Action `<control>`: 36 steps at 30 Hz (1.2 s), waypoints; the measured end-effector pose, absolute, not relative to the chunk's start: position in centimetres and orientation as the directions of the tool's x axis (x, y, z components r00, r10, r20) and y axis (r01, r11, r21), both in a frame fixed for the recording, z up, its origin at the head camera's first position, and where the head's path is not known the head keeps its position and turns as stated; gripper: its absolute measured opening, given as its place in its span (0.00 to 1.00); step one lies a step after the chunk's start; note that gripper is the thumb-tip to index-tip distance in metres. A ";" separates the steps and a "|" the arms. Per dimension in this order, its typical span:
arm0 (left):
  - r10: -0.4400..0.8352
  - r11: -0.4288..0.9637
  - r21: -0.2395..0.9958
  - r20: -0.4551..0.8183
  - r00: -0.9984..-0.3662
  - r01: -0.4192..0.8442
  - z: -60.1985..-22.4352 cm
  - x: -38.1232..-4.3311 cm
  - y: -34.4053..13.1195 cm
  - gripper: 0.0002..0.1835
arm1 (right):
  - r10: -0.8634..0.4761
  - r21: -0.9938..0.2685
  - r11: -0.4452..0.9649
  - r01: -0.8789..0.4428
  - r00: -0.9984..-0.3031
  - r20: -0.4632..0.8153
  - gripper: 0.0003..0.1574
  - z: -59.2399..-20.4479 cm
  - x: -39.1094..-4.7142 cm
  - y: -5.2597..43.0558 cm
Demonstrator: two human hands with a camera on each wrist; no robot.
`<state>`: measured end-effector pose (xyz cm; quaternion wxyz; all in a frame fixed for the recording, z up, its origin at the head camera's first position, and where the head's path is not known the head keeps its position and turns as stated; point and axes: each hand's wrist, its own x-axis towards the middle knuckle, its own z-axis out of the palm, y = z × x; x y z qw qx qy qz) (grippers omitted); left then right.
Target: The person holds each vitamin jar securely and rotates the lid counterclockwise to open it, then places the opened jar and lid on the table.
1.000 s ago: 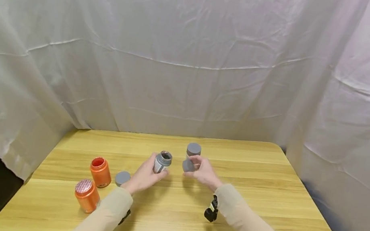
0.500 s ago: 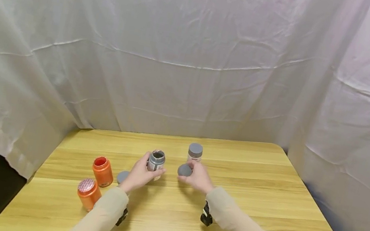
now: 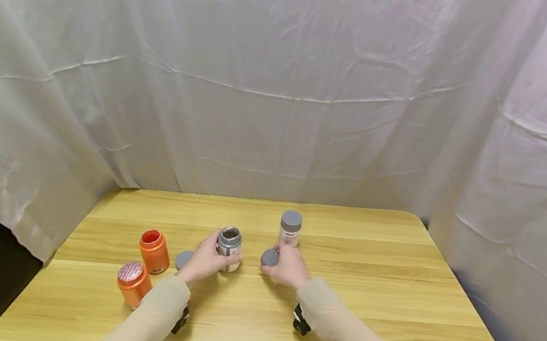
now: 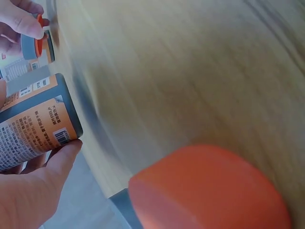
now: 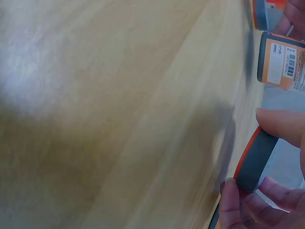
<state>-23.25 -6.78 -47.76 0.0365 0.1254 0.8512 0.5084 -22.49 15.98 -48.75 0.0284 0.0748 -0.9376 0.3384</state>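
Left hand (image 3: 204, 260): fingers and thumb curled round the side wall of the grey jar (image 3: 228, 244). The jar is lidless, mouth up; its contents cannot be told. Whether its base touches the table (image 3: 372, 259) cannot be confirmed.

Right hand (image 3: 291, 267): thumb and fingers pinch the grey lid (image 3: 269, 258) at opposite points of its rim, just beside the jar grip, to its right.

Surroundings: a capped jar (image 3: 289, 229) stands just beyond the right-hand grip. A round grey cap (image 3: 183, 258) is partly hidden behind the left hand. Left of that grip stand an open orange jar (image 3: 154, 256) and, nearer the body, a foil-topped orange jar (image 3: 133, 286).

Handling assessment: the jar appears stiff, probably light plastic, with low breakage risk. The smooth printed label (image 4: 40, 131) may slip; mid-wall is the sound hold, fingers clear of the mouth. The lid is likely light and rigid, best taken by its rim.
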 end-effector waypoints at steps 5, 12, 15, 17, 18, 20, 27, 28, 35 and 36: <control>0.254 0.452 0.876 0.055 -0.966 0.168 -48.2 -23.3 -6.8 0.39 | -0.137 -0.602 0.780 -0.172 -0.985 0.103 0.30 -49.3 -22.6 15.7; 0.274 0.476 0.854 0.083 -0.958 0.210 -48.1 -23.2 -6.8 0.35 | -0.129 -0.554 0.815 -0.171 -0.985 0.114 0.29 -49.7 -22.7 15.6; 0.280 0.497 0.838 0.088 -0.956 0.223 -48.0 -23.2 -6.8 0.34 | -0.125 -0.539 0.825 -0.167 -0.986 0.114 0.30 -49.7 -22.6 15.6; 0.278 0.501 0.837 0.084 -0.957 0.219 -48.0 -23.2 -6.7 0.34 | -0.127 -0.533 0.829 -0.166 -0.986 0.110 0.31 -49.6 -22.6 15.7; 0.277 0.504 0.835 0.084 -0.957 0.219 -48.1 -23.3 -6.7 0.34 | -0.129 -0.531 0.831 -0.167 -0.986 0.108 0.32 -49.6 -22.6 15.7; 0.272 0.511 0.833 0.078 -0.959 0.213 -48.1 -23.3 -6.7 0.34 | -0.135 -0.533 0.829 -0.170 -0.985 0.104 0.33 -49.6 -22.6 15.8; 0.262 0.563 0.798 0.072 -0.962 0.213 -47.9 -23.3 -6.7 0.33 | -0.144 -0.538 0.825 -0.173 -0.985 0.096 0.36 -49.6 -22.6 16.1; 0.264 0.566 0.796 0.073 -0.962 0.216 -47.9 -23.4 -6.7 0.33 | -0.151 -0.533 0.826 -0.181 -0.984 0.099 0.35 -49.7 -22.6 16.2; 0.272 0.567 0.798 0.052 -0.961 0.204 -47.6 -23.5 -6.6 0.30 | -0.165 -0.534 0.826 -0.178 -0.984 0.074 0.32 -49.5 -22.7 16.4; 0.270 0.570 0.797 0.048 -0.962 0.200 -47.6 -23.5 -6.5 0.30 | -0.165 -0.535 0.827 -0.176 -0.984 0.068 0.32 -49.4 -22.6 16.5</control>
